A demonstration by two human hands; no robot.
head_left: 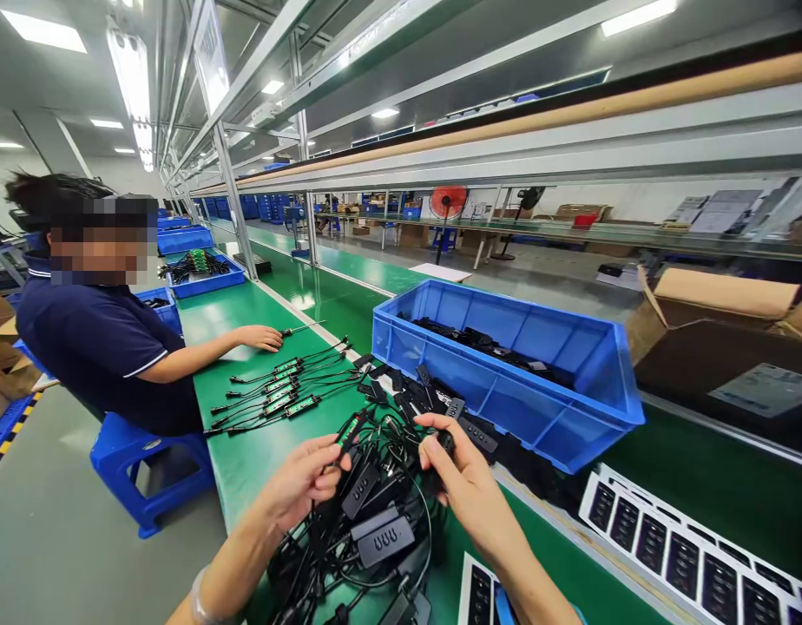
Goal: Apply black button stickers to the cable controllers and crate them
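My left hand (310,479) pinches a small green circuit board (350,430) in a black housing. My right hand (467,479) is closed on a small black part (445,441), mostly covered by the fingers, so its kind is unclear. Below and between both hands lies a tangled heap of black cables with black plastic boxes (384,536), some marked with curved symbols. Several cabled green boards (280,392) lie in a row on the green bench, to the left of the heap.
Beyond my hands stands a blue bin (505,382) containing black parts, with black covers (479,434) piled along its near side. Sheets of black labels (684,555) lie at right. At left, a seated co-worker's hand (261,337) rests by a screwdriver (303,328).
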